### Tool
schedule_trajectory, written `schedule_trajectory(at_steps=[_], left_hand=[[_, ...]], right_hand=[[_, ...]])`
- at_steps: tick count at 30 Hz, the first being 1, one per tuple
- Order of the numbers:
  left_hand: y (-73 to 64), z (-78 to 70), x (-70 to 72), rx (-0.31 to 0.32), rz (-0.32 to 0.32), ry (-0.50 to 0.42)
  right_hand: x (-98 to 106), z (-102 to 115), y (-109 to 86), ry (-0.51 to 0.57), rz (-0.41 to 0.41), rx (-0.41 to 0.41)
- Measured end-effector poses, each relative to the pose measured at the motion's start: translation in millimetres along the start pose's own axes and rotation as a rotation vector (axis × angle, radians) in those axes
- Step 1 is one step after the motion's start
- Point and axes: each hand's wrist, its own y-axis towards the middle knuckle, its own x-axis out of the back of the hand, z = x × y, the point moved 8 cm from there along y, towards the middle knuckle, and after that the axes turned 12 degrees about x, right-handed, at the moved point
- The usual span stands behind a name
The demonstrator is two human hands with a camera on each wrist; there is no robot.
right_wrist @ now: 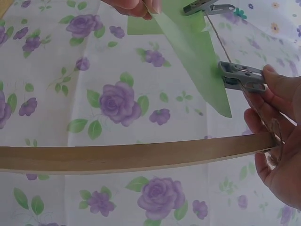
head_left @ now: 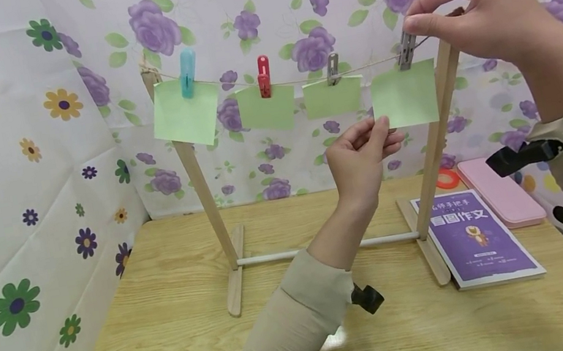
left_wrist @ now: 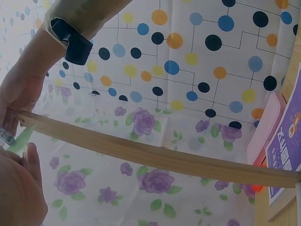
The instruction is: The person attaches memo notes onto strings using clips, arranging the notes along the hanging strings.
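Note:
My right hand (head_left: pixel 483 11) pinches the top of a grey clothespin (head_left: pixel 406 50) at the right end of a twine line (head_left: pixel 375 65). That clothespin sits over the line and the top edge of a green paper square (head_left: pixel 405 96). Lower down, my left hand (head_left: pixel 362 156) pinches the paper's bottom left corner between thumb and fingers. In the right wrist view the paper (right_wrist: pixel 193 61) bends between the two hands. Further left hang three more green squares, under a blue clothespin (head_left: pixel 188 73), a red clothespin (head_left: pixel 264 77) and another grey clothespin (head_left: pixel 333 69).
Wooden posts (head_left: pixel 205 204) on flat feet carry the line, joined low down by a white rod (head_left: pixel 267 258). Beside the right foot lies a purple book (head_left: pixel 479 238), with a pink case (head_left: pixel 502 191) and an orange ring-shaped thing (head_left: pixel 447 178) behind it on the wooden table (head_left: pixel 175 342).

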Motion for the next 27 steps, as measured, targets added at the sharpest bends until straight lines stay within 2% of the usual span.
schedule_trajectory(at_steps=[15, 27], left_hand=[[7.4, -0.7, 0.6, -0.024, 0.025, 0.012], [8.9, -4.4, 2.3, -0.054, 0.035, 0.032]], right_hand=[[-4.1, -6.2, -3.9, 0.023, 0.056, -0.046], [-5.6, -7.7, -5.6, 0.039, 0.085, -0.041]])
